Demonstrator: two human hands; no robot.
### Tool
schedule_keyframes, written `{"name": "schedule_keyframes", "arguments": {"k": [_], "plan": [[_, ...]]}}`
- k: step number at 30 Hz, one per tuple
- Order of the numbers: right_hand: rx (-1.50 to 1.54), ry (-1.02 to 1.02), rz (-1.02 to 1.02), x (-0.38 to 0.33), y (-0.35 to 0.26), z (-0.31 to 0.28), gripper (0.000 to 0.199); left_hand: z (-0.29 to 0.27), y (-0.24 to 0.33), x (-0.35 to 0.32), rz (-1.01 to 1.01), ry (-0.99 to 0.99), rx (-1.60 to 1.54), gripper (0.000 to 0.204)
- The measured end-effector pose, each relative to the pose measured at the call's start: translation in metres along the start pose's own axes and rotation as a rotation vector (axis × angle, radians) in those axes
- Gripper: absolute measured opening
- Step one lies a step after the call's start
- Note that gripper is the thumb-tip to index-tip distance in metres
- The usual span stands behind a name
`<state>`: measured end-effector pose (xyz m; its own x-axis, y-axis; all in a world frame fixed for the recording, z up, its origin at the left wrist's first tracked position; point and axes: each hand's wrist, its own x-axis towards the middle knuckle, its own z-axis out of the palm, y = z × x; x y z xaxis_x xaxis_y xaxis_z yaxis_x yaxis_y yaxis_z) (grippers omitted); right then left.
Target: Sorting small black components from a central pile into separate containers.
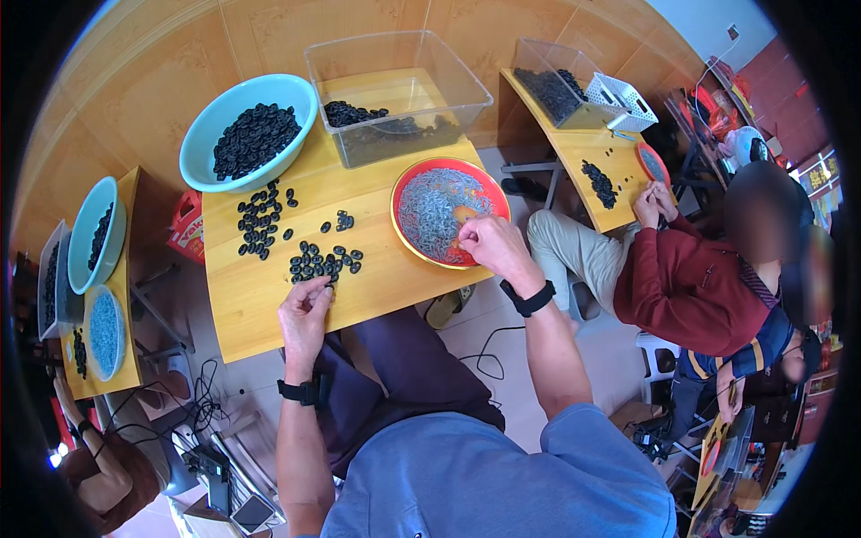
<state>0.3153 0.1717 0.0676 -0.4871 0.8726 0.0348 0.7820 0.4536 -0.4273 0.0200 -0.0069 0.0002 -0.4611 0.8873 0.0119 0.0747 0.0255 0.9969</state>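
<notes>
A loose group of black oval pieces [309, 261] lies on the yellow wooden table [260, 314]. My left hand [306, 316] rests at the near side of this group, thumb and fingers pinched together, with a black piece at the fingertips; whether it is held I cannot make out. Over the right part of a red bowl [401, 235] is my right hand [495, 244], its fingers closed in a pinch. Small, thin grey pieces [430, 211] fill that bowl. Anything between the right fingertips is too small to tell.
Behind stand a light-blue basin [191, 161] of black pieces and a clear plastic bin [395, 143] holding more. More black pieces [257, 220] lie in rows at the table's left. A person in a dark red top [691, 300] works at the right-hand table. Cables [211, 403] run across the floor.
</notes>
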Motion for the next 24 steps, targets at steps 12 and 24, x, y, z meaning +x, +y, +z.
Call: {"name": "schedule_keyframes", "arguments": {"k": [12, 24], "plan": [[0.031, 0.244, -0.097, -0.008, -0.028, -0.005, 0.005, 0.003, 0.004, 0.004, -0.088, 0.001, -0.201, 0.019], [0.811, 0.007, -0.198, -0.004, -0.130, 0.118, 0.007, 0.001, -0.001, 0.001, -0.045, 0.013, -0.113, 0.018]]}}
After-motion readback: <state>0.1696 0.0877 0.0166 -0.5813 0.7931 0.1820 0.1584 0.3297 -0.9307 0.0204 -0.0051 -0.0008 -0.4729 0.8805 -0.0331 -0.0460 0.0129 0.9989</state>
